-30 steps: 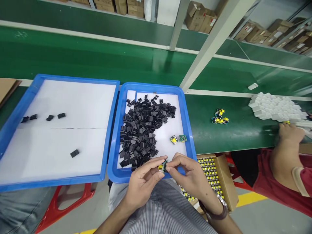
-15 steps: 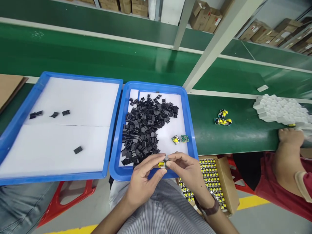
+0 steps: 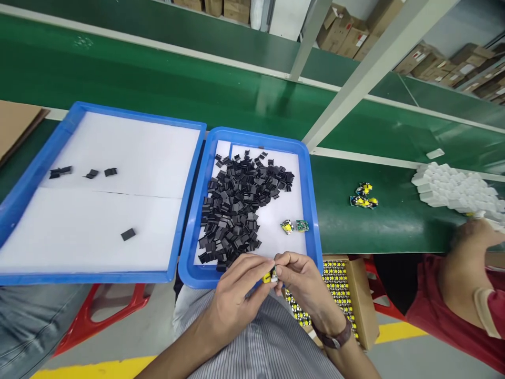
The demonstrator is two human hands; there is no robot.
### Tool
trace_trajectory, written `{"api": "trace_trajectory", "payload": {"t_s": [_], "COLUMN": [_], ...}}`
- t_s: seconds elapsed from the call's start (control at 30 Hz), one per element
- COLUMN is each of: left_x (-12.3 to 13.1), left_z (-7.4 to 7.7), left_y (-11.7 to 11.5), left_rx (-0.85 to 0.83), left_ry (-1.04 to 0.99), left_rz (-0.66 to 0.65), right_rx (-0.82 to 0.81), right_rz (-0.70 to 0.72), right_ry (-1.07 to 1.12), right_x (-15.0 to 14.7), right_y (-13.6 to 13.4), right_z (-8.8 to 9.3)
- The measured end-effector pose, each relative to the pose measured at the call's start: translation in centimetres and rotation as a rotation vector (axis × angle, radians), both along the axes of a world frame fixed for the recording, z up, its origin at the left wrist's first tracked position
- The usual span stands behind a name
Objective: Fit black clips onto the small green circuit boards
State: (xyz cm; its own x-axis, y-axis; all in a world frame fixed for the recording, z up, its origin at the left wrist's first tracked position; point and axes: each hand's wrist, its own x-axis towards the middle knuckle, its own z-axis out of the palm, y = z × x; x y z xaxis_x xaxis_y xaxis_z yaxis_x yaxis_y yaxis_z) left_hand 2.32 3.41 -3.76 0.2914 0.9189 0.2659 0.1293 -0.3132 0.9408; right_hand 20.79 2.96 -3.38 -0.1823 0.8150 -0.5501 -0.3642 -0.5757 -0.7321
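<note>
I get bright, even light, source outside frame. Pale vertical glare on glossy green panel (image 3: 268, 100) beyond far edges of blue trays (image 3: 138, 116). Held circuit board (image 3: 267, 277) too small for clear detail. Co-worker's hand (image 3: 479, 232) blurred over green table's (image 3: 335, 226) near edge. Wide-angle distortion slants post (image 3: 366, 79).

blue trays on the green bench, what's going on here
A person holds a small part with a yellow block between the fingertips of the left hand and right hand, at the near edge of the right-hand blue tray. That tray holds a heap of black pieces and two small circuit boards. A few more black pieces lie in the left-hand tray.
</note>
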Motion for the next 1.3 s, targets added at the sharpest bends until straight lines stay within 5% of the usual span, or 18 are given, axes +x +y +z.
{"api": "trace_trajectory", "payload": {"t_s": [0.2, 0.3, 0.47, 0.67, 1.07, 1.3], "left_x": [-0.1, -0.1, 0.3, 0.6, 4.8, 6.5], "left_z": [-0.3, -0.4, -0.5, -0.5, -0.9, -0.8], "left_y": [-0.2, -0.3, -0.2, 0.3, 3.5, 4.0], "left_rx": [-0.088, -0.128, 0.021, 0.213, 0.517, 0.366], "left_ry": [0.054, 0.078, 0.058, 0.092, 0.067, 0.018], "left_rz": [0.129, 0.194, 0.21, 0.234, 0.098, 0.093], "right_rx": [0.076, 0.264, 0.487, 0.435, 0.603, 0.531], "right_rz": [-0.054, -0.051, 0.039, -0.1, -0.322, -0.415], "right_ry": [-0.111, -0.233, -0.38, -0.184, -0.275, -0.225], "right_x": [-1.1, -1.5, -2.0, -2.7, 0.6, 1.5], "right_y": [-0.5, -1.2, -1.8, -1.3, 0.4, 0.1], "right_z": [-0.4, -0.2, 0.5, -0.1, 0.1, -0.5]}}
